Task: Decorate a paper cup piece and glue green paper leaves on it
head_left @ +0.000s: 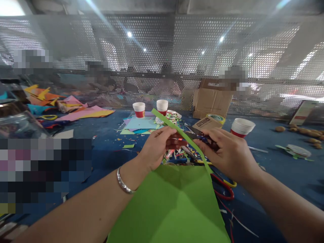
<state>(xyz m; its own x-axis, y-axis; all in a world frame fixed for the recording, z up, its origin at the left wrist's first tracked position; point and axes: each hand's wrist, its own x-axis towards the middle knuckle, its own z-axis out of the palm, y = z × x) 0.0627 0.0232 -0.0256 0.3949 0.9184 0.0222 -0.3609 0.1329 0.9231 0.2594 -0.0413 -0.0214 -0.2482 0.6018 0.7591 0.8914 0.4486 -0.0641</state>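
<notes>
My left hand [158, 143] pinches a narrow green paper strip [188, 139] between thumb and fingers. The strip slants down to the right, to the top right corner of a large green paper sheet [174, 206]; whether they are joined there I cannot tell. My right hand [227, 148] is closed around a pair of scissors [196, 132]. The dark blades point left and lie apart, close to the strip. My fingers hide most of the scissors' handles. Below the right hand, red-handled scissors [227, 192] lie on the blue table.
Paper scraps [182, 153] litter the table beyond the sheet. Stacked paper cups [242, 127] stand at the right, more cups [139, 109] farther back. A cardboard box [212, 101] is behind a yellow tape roll [216, 118]. Coloured paper [86, 113] lies left. People sit beyond a perforated screen.
</notes>
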